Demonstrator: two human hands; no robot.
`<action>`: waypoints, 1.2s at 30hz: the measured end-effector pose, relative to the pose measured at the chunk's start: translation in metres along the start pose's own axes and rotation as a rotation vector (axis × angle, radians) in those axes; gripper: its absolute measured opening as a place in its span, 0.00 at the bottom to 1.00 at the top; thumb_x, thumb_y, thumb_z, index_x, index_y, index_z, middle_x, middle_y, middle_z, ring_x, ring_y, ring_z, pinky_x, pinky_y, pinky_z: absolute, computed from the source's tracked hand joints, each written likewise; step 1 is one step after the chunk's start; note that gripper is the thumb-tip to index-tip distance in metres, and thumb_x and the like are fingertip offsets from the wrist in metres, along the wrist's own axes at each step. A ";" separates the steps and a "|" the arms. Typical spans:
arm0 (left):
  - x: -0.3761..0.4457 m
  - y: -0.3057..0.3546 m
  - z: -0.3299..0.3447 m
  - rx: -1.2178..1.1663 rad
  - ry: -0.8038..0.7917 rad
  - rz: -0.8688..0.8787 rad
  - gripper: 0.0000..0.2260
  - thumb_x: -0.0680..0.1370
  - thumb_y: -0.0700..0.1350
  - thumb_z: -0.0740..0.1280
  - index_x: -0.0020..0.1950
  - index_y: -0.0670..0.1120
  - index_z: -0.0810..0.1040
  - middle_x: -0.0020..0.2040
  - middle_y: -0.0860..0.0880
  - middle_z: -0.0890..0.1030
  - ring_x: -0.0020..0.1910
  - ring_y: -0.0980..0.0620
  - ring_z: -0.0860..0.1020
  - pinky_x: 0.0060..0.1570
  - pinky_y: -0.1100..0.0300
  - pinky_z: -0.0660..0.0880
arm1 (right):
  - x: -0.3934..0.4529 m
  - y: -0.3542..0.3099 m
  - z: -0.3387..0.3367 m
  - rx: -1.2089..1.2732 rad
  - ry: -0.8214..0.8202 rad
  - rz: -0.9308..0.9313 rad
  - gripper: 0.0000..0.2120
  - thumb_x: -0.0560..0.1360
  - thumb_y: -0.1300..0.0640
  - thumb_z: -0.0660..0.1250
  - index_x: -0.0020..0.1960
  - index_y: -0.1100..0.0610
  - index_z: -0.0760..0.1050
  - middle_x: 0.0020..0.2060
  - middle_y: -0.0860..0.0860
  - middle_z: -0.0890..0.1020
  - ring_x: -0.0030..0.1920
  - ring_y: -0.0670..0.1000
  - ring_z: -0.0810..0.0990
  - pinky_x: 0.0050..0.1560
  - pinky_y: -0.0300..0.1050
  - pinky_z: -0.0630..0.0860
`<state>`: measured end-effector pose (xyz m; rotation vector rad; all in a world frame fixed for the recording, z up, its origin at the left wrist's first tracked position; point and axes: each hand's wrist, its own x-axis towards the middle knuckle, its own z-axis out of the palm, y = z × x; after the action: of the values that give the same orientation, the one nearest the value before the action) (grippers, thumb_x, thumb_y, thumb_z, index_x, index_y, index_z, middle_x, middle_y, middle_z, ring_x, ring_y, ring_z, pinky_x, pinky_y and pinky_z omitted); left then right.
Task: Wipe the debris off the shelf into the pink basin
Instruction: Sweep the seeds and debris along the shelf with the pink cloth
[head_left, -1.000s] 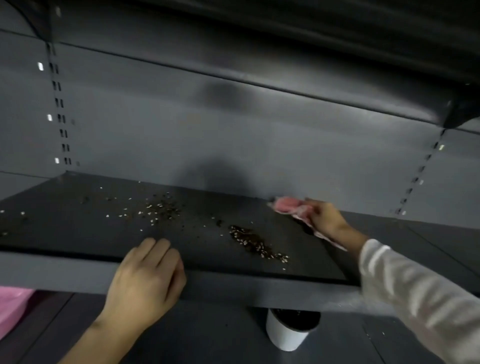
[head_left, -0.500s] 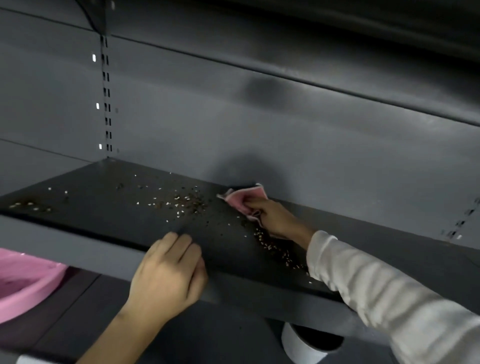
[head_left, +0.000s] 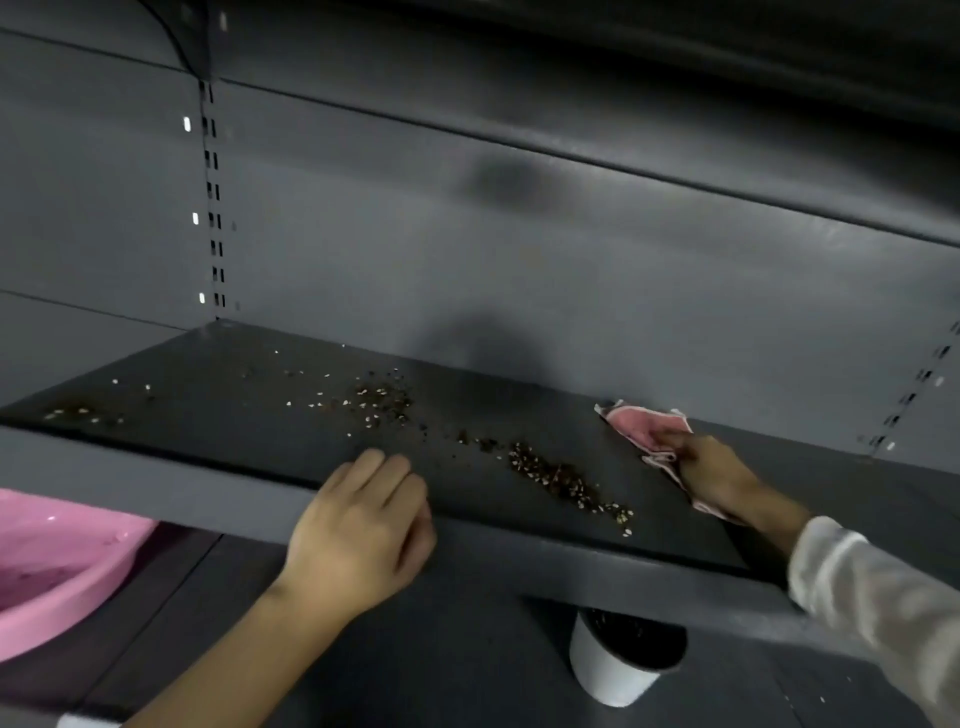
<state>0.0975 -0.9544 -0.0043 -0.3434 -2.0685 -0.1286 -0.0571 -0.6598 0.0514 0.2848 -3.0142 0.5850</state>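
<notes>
A dark grey shelf (head_left: 234, 415) carries scattered seed-like debris: a dense streak (head_left: 561, 478) near the front right, a looser patch (head_left: 382, 400) in the middle, and a few bits at the far left (head_left: 78, 413). My right hand (head_left: 722, 475) presses a pink cloth (head_left: 647, 428) onto the shelf, to the right of the streak. My left hand (head_left: 358, 530) rests fingers-down over the shelf's front lip, holding nothing. The pink basin (head_left: 62, 566) sits on the lower level at the far left, partly hidden under the shelf edge.
A white cup (head_left: 623, 660) with dark contents stands on the lower level under the shelf, right of centre. Grey back panels with slotted uprights (head_left: 213, 208) close the rear. Another shelf hangs overhead (head_left: 675, 78).
My right hand has drawn the pink cloth back to the right, away from the debris streak. My left hand stays on the shelf lip. More of the basin shows at left.
</notes>
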 end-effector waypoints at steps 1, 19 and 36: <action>0.001 0.001 0.000 0.005 -0.003 0.006 0.12 0.71 0.41 0.58 0.29 0.41 0.73 0.29 0.45 0.73 0.33 0.50 0.65 0.30 0.59 0.64 | -0.004 -0.011 0.005 -0.056 0.002 -0.009 0.16 0.77 0.61 0.60 0.63 0.54 0.73 0.63 0.60 0.77 0.64 0.60 0.74 0.61 0.44 0.69; -0.013 -0.088 -0.041 -0.054 -0.055 0.097 0.12 0.71 0.42 0.56 0.30 0.41 0.73 0.29 0.44 0.73 0.29 0.45 0.73 0.27 0.56 0.72 | -0.085 -0.028 -0.009 0.114 0.111 0.344 0.19 0.75 0.68 0.59 0.65 0.57 0.72 0.63 0.60 0.76 0.64 0.59 0.73 0.63 0.48 0.71; -0.023 -0.112 -0.043 -0.111 -0.056 0.158 0.12 0.72 0.41 0.55 0.29 0.41 0.69 0.27 0.43 0.70 0.28 0.43 0.71 0.28 0.53 0.73 | -0.044 -0.247 0.097 0.238 0.171 0.241 0.17 0.76 0.64 0.58 0.63 0.59 0.73 0.65 0.61 0.73 0.66 0.60 0.69 0.67 0.48 0.65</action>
<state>0.1110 -1.0758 0.0035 -0.5826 -2.0850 -0.1392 0.0312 -0.9136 0.0472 -0.1177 -2.8317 0.9382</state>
